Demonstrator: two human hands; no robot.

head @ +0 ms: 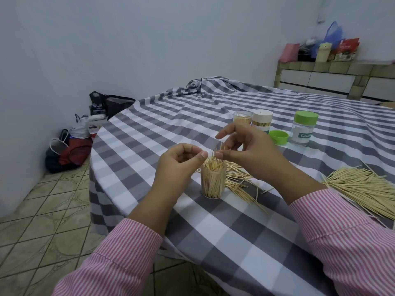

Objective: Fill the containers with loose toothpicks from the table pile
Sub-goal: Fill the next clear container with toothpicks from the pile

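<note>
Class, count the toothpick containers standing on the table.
4: an open one below the hands, two side by side behind them, and a green-lidded one at right.

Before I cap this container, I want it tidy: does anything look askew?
Yes. In the clear container, toothpicks stick up past the rim, splayed at crossing angles, not packed upright. Both hands are at them.

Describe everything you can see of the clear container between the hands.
The container is a small clear cylinder, plastic by its look, standing upright on the checked cloth near the table's edge. It has no lid on. It is packed with pale wooden toothpicks, standing on end, their tips splayed above the rim. The left hand and right hand meet over its mouth, fingertips at the toothpick tips; neither visibly touches its wall. Loose toothpicks lie just behind it.
</note>
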